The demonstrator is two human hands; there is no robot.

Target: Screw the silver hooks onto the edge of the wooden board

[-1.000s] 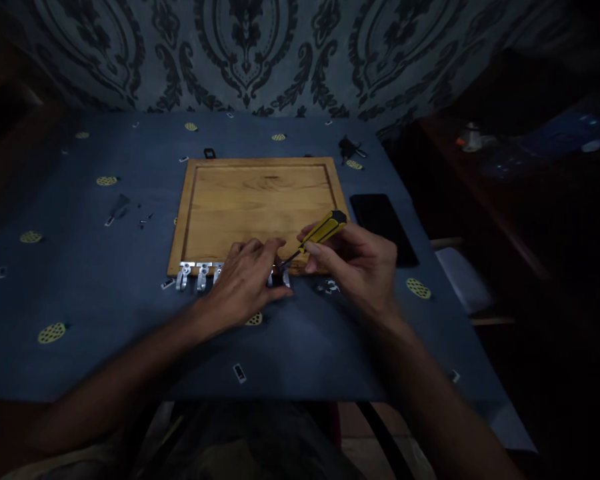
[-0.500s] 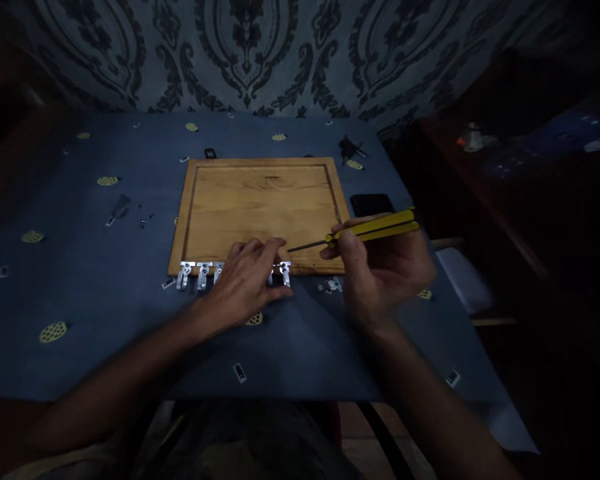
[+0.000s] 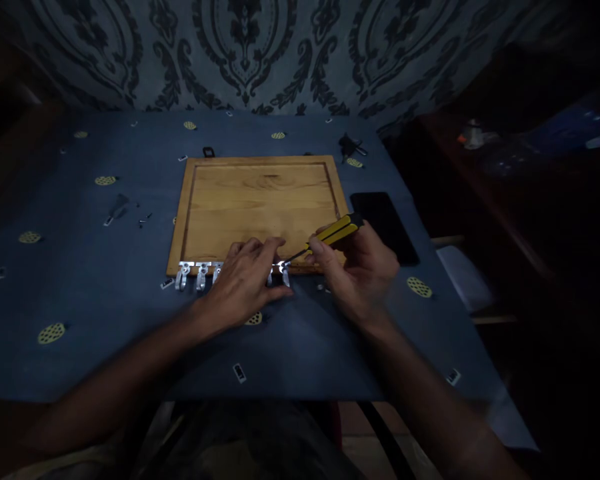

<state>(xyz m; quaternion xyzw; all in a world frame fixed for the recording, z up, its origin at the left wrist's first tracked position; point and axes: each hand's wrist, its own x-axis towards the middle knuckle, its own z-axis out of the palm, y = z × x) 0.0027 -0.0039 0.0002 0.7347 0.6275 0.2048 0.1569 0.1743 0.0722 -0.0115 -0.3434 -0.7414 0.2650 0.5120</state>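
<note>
A wooden board (image 3: 265,207) with a grooved border lies flat on the table, several silver metal hooks (image 3: 201,275) lined up along its near edge. Across that edge rests my left hand (image 3: 245,277), palm down, covering some of the hooks. Its thumb and index finger are spread on either side of the rightmost hook (image 3: 285,273). My right hand (image 3: 363,270) is closed around a yellow and black screwdriver (image 3: 335,231). The screwdriver slants down to the left, and its tip meets the rightmost hook near the top.
A dark phone-like slab (image 3: 387,227) lies right of the board. Small screws (image 3: 144,220) are scattered at the left, and little metal pieces (image 3: 321,287) lie by the near edge. A small black object (image 3: 350,145) sits behind the board. Blue patterned cloth (image 3: 105,293) covers the table.
My right hand has moved left with the screwdriver, bringing its tip from above the board down to the rightmost hook. More of the dark slab shows. My left hand has stayed in place.
</note>
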